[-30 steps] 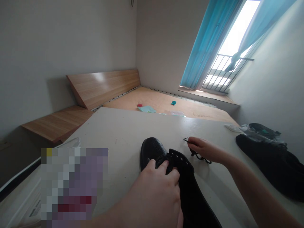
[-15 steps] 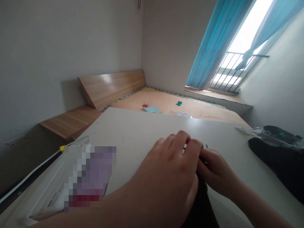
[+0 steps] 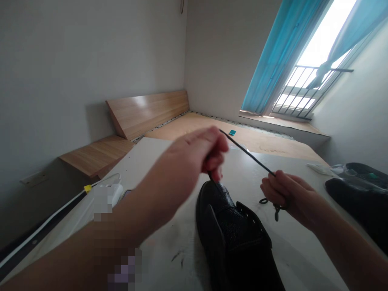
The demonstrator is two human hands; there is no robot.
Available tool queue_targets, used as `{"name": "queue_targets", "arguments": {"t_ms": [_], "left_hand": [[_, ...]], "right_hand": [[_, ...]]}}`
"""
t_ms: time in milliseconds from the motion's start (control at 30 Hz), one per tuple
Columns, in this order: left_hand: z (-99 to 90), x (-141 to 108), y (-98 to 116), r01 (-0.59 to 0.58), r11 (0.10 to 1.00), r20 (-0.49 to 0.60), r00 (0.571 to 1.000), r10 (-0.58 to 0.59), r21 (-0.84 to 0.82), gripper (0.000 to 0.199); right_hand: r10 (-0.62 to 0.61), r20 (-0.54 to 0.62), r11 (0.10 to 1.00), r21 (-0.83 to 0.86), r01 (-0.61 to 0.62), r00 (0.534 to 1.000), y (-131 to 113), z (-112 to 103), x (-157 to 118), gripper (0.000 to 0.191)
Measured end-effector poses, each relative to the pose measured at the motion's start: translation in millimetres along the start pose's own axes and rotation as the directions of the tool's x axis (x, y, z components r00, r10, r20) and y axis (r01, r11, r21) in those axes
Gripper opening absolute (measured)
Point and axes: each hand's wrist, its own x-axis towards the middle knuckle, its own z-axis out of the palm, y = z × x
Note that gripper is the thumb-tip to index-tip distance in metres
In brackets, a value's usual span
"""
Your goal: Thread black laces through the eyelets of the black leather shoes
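1. Head view: left hand [image 3: 214, 155] and right hand [image 3: 280, 190] both grip the black lace [image 3: 247, 152], spread apart, likely keeping it straight.
2. 1 shoe [image 3: 239, 232] sits below them on the table [image 3: 169, 250], toe pointing away, probably for easy reach.
3. Another shoe [image 3: 354, 206] lies right, near clear plastic [image 3: 351, 174]; the left forearm [image 3: 151, 206] blocks some of the table.

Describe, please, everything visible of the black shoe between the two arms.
The shoe is black, its rounded, grained toe looking like leather. It sits upright on the white table, toe pointing away from the camera; the near end is cut off by the picture's edge. The side flaps are spread around the tongue, and the right flap shows a row of eyelets with no lace visible. No hand grips it; whether the lace in the left hand touches it is unclear.
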Motion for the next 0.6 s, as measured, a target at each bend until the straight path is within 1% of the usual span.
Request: {"name": "queue_targets", "arguments": {"t_ms": [33, 67, 100, 133, 200, 233, 300, 333, 433, 467, 533, 600], "left_hand": [[-5.8, 4.7, 5.3, -0.043, 0.985, -0.118, 0.993, 0.023, -0.168, 0.041], [-11.6, 9.1, 10.3, -0.089, 0.957, -0.230, 0.973, 0.025, -0.275, 0.042], [-17.4, 13.1, 14.9, -0.138, 0.930, -0.331, 0.943, 0.019, -0.341, 0.042], [-23.6, 16.5, 18.9, -0.186, 0.907, -0.415, 0.910, 0.014, -0.378, 0.040], [-36.8, 21.1, 24.5, -0.277, 0.868, -0.533, 0.846, 0.017, -0.411, 0.034], [-44.1, 22.2, 25.8, -0.313, 0.856, -0.574, 0.819, 0.024, -0.411, 0.033], [-59.4, 22.7, 26.2, -0.371, 0.842, -0.624, 0.780, 0.053, -0.392, 0.031], [-67.0, 22.4, 25.5, -0.382, 0.843, -0.626, 0.777, 0.071, -0.378, 0.031], [-84.9, 20.8, 22.3, -0.442, 0.848, -0.627, 0.758, 0.180, -0.291, 0.025], [-88.3, 20.7, 21.2, -0.453, 0.851, -0.632, 0.748, 0.202, -0.264, 0.024], [-91.1, 21.5, 19.4, -0.447, 0.864, -0.647, 0.734, 0.206, -0.232, 0.022], [-91.1, 23.4, 18.0, -0.410, 0.896, -0.682, 0.705, 0.194, -0.169, 0.023]], "right_hand": [[0.028, 0.006, 0.999, 0.036, -0.028, 1.000, 2.0, -6.1, 3.5, 0.053], [0.065, 0.008, 0.994, 0.084, -0.065, 0.998, 4.5, -11.7, 6.9, 0.053], [0.108, 0.003, 0.983, 0.148, -0.107, 0.994, 7.5, -16.6, 10.2, 0.053], [0.152, -0.007, 0.965, 0.218, -0.147, 0.988, 10.7, -21.1, 13.4, 0.053], [0.230, -0.019, 0.916, 0.342, -0.209, 0.973, 17.0, -28.9, 18.7, 0.054], [0.264, -0.018, 0.890, 0.389, -0.236, 0.964, 19.6, -32.5, 20.7, 0.055], [0.296, -0.013, 0.862, 0.434, -0.262, 0.955, 22.9, -40.2, 23.1, 0.052], [0.298, -0.016, 0.861, 0.437, -0.262, 0.954, 23.7, -44.3, 23.5, 0.049], [0.280, -0.060, 0.866, 0.446, -0.225, 0.958, 25.7, -57.5, 23.5, 0.042], [0.270, -0.081, 0.872, 0.443, -0.208, 0.959, 27.0, -61.8, 23.6, 0.039], [0.253, -0.121, 0.886, 0.427, -0.180, 0.960, 31.2, -69.7, 24.4, 0.030], [0.243, -0.152, 0.900, 0.403, -0.165, 0.958, 36.6, -76.8, 25.6, 0.014]]}}
